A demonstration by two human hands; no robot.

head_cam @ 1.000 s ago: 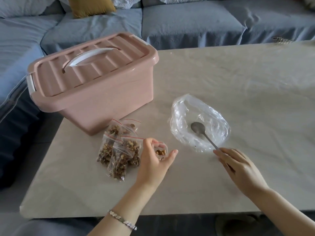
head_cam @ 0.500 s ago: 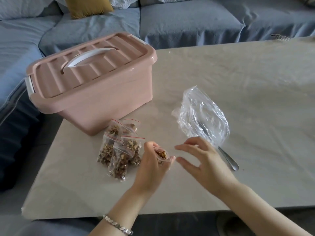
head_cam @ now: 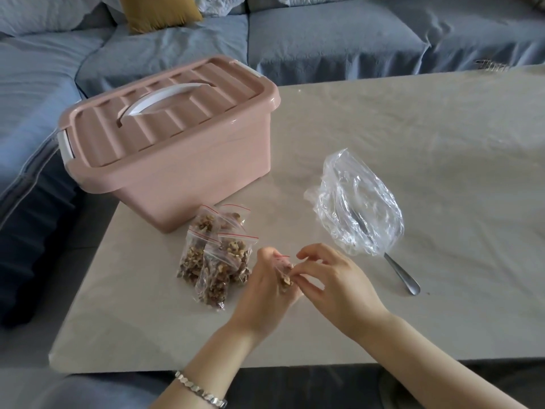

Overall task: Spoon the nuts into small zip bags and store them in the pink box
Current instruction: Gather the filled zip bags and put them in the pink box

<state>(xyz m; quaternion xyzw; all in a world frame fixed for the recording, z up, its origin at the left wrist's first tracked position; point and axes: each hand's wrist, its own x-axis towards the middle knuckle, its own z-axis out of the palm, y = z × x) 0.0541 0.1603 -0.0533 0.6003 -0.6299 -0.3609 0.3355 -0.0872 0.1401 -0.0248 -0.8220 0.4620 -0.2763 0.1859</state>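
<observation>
Bare worktop (head_cam: 457, 137) stretches across the far right. The closed pink box (head_cam: 182, 172) blocks the far left, with filled bags (head_cam: 215, 258) just near it. A crumpled plastic bag (head_cam: 359, 208) and a spoon (head_cam: 402, 276) occupy the right middle.

Grey-blue sofa (head_cam: 324, 39) (mustard cushion (head_cam: 159, 10)) behind pale table (head_cam: 427, 128)

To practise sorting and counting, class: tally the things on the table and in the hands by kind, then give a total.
Pink box: 1
Spoon: 1
Large clear bag: 1
Piled nut bags: 5 (they overlap, so this is a best count)
Nut bag held between left hand and right hand: 1
Total: 9
</observation>
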